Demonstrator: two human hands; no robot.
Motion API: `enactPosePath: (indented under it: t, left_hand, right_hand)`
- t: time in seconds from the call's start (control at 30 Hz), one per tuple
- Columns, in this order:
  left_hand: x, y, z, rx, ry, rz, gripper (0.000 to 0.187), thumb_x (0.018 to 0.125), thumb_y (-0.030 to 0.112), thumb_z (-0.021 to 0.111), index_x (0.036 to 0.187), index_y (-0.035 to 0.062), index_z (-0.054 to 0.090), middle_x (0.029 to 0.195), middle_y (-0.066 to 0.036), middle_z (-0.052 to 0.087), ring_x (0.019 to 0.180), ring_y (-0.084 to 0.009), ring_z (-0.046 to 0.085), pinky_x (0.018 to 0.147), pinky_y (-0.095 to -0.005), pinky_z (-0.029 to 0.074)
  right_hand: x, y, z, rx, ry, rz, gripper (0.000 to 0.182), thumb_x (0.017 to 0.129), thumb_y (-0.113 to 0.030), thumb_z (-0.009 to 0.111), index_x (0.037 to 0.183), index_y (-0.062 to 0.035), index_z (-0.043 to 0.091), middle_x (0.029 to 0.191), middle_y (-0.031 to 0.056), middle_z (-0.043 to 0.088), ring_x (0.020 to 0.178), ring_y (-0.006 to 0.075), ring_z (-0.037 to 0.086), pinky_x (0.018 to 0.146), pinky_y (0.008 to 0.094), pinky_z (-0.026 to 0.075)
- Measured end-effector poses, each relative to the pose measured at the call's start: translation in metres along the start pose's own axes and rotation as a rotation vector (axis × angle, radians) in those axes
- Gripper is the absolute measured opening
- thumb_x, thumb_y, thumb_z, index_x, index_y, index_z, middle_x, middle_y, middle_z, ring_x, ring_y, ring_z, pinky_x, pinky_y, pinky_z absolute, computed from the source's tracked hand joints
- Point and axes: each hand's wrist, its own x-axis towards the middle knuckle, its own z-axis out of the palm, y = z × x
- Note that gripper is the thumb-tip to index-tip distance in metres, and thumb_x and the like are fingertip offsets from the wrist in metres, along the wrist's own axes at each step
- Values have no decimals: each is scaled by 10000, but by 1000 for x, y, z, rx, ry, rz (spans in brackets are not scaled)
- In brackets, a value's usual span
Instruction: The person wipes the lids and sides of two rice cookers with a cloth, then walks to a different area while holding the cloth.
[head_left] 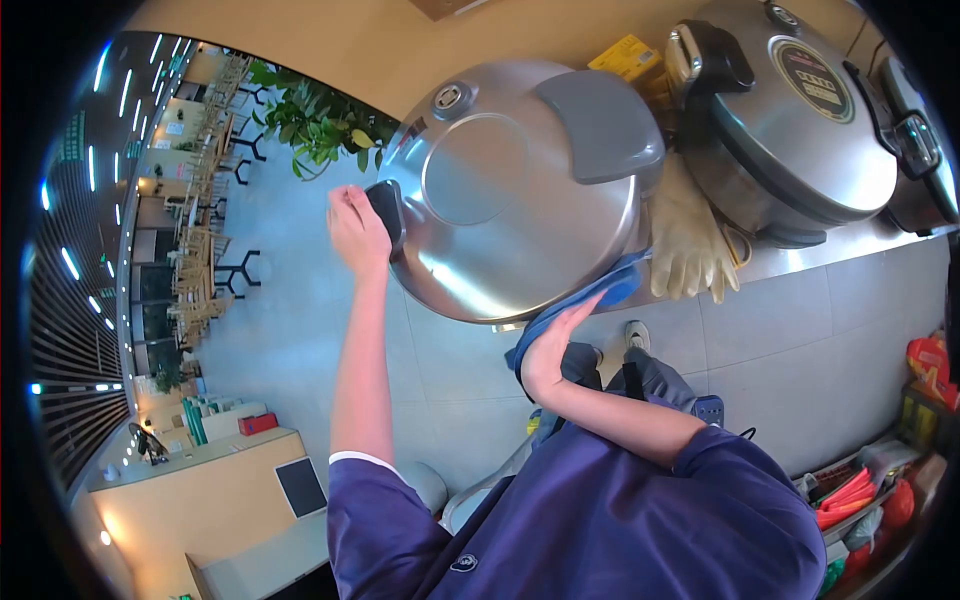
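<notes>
A large round stainless-steel rice cooker (520, 250) with a closed lid and a grey hinge cover stands before me. At its left side my left hand (358, 228) has its fingers curled at the black handle (388, 212). My right hand (556, 350) presses a blue cloth (622, 282) against the cooker's near side, fingers stretched along the cloth. Part of the cloth hangs below the hand. A pair of pale rubber gloves (690, 240) lies just right of the cooker.
A second rice cooker (790, 110) stands to the right, with a yellow box (628, 60) behind. Leafy plants (315, 115) are beyond the counter. Bins holding red bags (895, 510) sit at lower right. Tables and chairs (200, 220) line the far left.
</notes>
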Motion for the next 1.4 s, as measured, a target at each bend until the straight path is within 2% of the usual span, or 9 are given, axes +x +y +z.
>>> enactPosePath:
  t: [0.2, 0.33, 0.53, 0.7, 0.77, 0.83, 0.97, 1.03, 1.4]
  left_hand:
    - [0, 3, -2, -3, 3, 12, 397, 1102, 384, 413, 1069, 33, 594, 976, -172, 678, 967, -402, 609, 848, -507, 467]
    - [0, 2, -3, 24, -36, -36, 432, 1118, 391, 359, 1073, 45, 612, 1060, -136, 714, 1034, -367, 636, 918, -461, 476]
    - [2, 0, -2, -61, 37, 38, 400, 1093, 388, 393, 1029, 59, 612, 986, -146, 686, 917, -401, 606, 827, -503, 477]
    - [1, 0, -5, -102, 17, 3, 380, 1080, 406, 427, 1039, 76, 614, 994, -135, 680, 954, -391, 603, 843, -495, 472]
    - [2, -3, -4, -111, 14, 32, 387, 1068, 425, 450, 1056, 75, 616, 1034, -131, 672, 1007, -378, 594, 868, -492, 466]
    - [2, -4, -6, -111, 19, 47, 396, 1057, 441, 474, 1067, 71, 616, 1057, -132, 655, 1041, -359, 583, 880, -487, 458]
    - [4, -3, -6, -106, 53, 70, 433, 1069, 482, 444, 1087, 89, 623, 1067, -129, 650, 1068, -367, 577, 901, -489, 455]
    - [0, -7, -5, -124, 38, 97, 468, 1055, 517, 466, 1107, 77, 615, 1100, -131, 635, 1082, -356, 571, 904, -494, 449]
    - [-1, -12, -3, -243, 93, 96, 518, 1000, 535, 559, 1047, 23, 629, 968, -140, 641, 968, -315, 583, 820, -473, 440]
  right_hand:
    - [-12, 60, -17, -312, -275, -587, 366, 1044, -107, 491, 1376, 46, 508, 1284, 264, 564, 1186, 449, 543, 1046, 510, 404]
    - [-7, 64, -22, -459, -375, -811, 223, 945, 28, 575, 1158, 1, 636, 1032, 206, 630, 949, 439, 598, 854, 534, 457]
    - [3, 68, -35, -1077, -1124, -515, 462, 901, -157, 538, 1324, 10, 616, 1429, 268, 557, 1309, 433, 559, 1168, 504, 426]
    - [10, 100, -38, -1141, -951, -1002, 373, 872, -111, 601, 1237, -48, 646, 1200, 197, 695, 1174, 416, 652, 1029, 541, 505]
    - [4, 7, 12, -1552, -1418, 70, 471, 944, -114, 489, 1361, 97, 543, 1403, 303, 558, 1355, 438, 525, 1178, 529, 422]
    - [33, 165, -73, -1557, -1472, -52, 429, 1002, -144, 461, 1361, 76, 543, 1418, 262, 563, 1336, 396, 545, 1186, 504, 412]
    - [45, 240, -122, -1549, -689, -1474, 338, 935, -282, 653, 1185, -55, 655, 1072, 80, 672, 1011, 208, 631, 946, 370, 533]
    - [15, 158, -50, -974, -805, -588, 470, 947, -288, 586, 1390, -130, 595, 1418, 148, 602, 1334, 364, 541, 1169, 544, 390]
    - [41, 144, -38, -2032, -1266, -462, 453, 1008, -273, 398, 1406, -167, 584, 1449, 98, 604, 1357, 243, 544, 1188, 501, 343]
